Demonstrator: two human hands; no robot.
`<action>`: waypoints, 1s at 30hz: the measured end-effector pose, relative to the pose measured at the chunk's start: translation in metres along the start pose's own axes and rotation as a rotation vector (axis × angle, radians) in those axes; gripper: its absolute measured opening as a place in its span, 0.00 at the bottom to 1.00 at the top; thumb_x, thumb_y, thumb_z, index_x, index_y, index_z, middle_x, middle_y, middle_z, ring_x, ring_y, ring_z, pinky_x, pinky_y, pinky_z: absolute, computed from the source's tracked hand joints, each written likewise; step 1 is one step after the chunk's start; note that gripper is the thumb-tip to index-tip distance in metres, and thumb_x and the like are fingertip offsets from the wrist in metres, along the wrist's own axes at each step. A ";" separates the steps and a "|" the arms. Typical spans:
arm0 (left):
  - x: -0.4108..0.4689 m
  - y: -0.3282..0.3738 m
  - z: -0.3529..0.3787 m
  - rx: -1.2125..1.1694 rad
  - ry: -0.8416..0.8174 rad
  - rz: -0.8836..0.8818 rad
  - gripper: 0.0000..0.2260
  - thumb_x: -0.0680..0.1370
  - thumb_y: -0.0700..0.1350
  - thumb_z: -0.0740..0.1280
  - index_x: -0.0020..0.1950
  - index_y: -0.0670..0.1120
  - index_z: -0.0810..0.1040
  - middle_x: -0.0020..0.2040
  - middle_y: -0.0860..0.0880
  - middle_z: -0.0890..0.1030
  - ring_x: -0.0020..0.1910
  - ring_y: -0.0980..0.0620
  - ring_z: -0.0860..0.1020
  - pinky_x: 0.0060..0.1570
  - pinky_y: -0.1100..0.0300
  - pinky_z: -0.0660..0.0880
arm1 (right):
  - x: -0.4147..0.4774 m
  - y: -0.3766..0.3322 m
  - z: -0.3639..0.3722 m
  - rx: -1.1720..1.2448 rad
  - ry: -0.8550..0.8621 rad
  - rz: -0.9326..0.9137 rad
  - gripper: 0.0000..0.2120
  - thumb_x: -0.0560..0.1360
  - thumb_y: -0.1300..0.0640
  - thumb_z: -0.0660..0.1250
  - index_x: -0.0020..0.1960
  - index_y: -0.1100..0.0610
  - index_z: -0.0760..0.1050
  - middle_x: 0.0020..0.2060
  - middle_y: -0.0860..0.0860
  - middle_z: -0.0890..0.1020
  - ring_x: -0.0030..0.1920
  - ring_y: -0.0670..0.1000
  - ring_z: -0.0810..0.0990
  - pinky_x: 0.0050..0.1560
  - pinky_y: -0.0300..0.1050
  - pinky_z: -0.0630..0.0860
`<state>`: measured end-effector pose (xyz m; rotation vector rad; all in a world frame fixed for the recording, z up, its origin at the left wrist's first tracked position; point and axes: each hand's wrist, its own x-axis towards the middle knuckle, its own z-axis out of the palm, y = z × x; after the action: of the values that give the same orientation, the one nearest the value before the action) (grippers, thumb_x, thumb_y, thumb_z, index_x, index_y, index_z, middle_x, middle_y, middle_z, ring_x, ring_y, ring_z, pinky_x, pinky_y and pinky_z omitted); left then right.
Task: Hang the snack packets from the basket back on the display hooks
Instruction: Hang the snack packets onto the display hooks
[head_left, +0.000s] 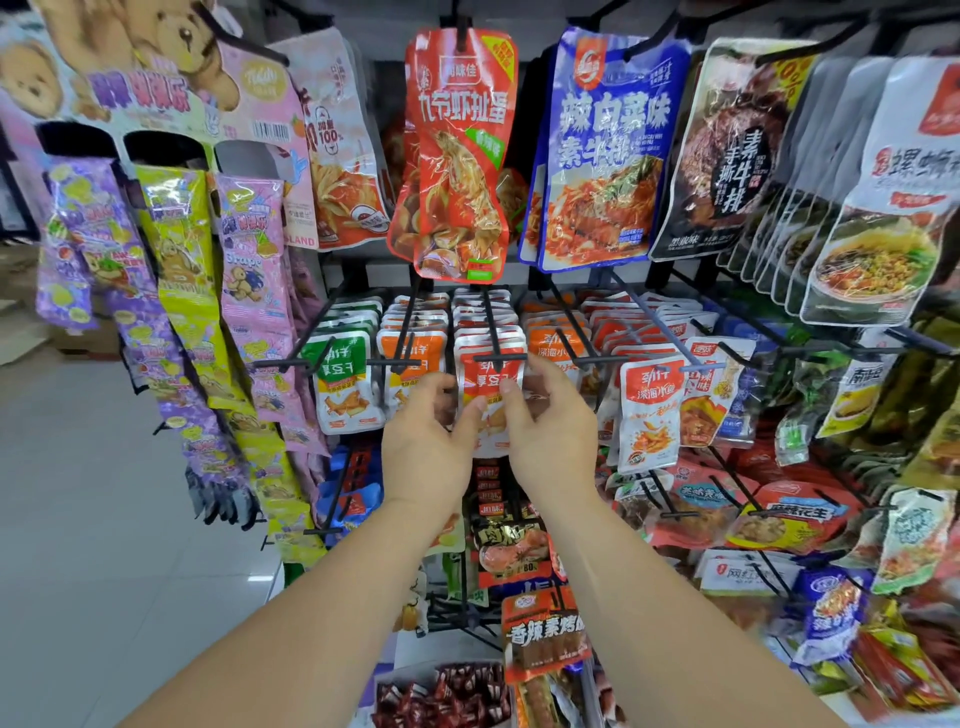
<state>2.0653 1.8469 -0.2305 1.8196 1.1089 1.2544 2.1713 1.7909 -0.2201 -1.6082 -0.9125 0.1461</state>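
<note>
Small red-orange snack packet (491, 376) at the front end of a middle-row hook (492, 332), left hand (431, 447) pinching its lower left edge, right hand (553, 431) gripping its right side — thumb in front, fingers behind.

The small packet (491, 378) is red and white with silver edges; the neighbour packet (340, 374) is green-topped. Above hang a red prawn-printed pouch (457, 156), a blue pouch (602, 150) and a black pouch (727, 150). The 3 bear-patterned strips are the purple strip (98, 244), yellow strip (179, 249) and pink strip (252, 254). The display hooks (402, 332) are black.
</note>
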 end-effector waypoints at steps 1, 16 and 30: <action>-0.001 0.000 -0.003 0.007 -0.011 0.002 0.13 0.79 0.49 0.74 0.61 0.49 0.78 0.45 0.60 0.79 0.46 0.60 0.80 0.48 0.62 0.77 | -0.002 -0.002 -0.001 -0.004 -0.002 0.006 0.17 0.82 0.52 0.69 0.70 0.51 0.76 0.50 0.33 0.78 0.47 0.31 0.79 0.46 0.24 0.72; -0.016 0.057 -0.147 -0.089 -0.123 0.263 0.08 0.80 0.46 0.72 0.44 0.58 0.79 0.44 0.64 0.82 0.45 0.62 0.81 0.42 0.64 0.76 | -0.064 -0.122 -0.022 0.003 0.322 -0.219 0.10 0.80 0.57 0.69 0.42 0.46 0.77 0.38 0.43 0.81 0.43 0.40 0.79 0.43 0.32 0.72; 0.143 0.230 -0.273 -0.265 -0.062 0.480 0.20 0.85 0.55 0.63 0.77 0.54 0.69 0.60 0.68 0.72 0.65 0.56 0.73 0.66 0.53 0.70 | 0.034 -0.366 0.009 -0.017 0.126 -0.416 0.22 0.83 0.44 0.64 0.73 0.53 0.71 0.66 0.46 0.77 0.71 0.50 0.73 0.69 0.45 0.69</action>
<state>1.8964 1.8919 0.1125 1.9606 0.4502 1.5164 2.0169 1.8083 0.1127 -1.3929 -1.1296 -0.2507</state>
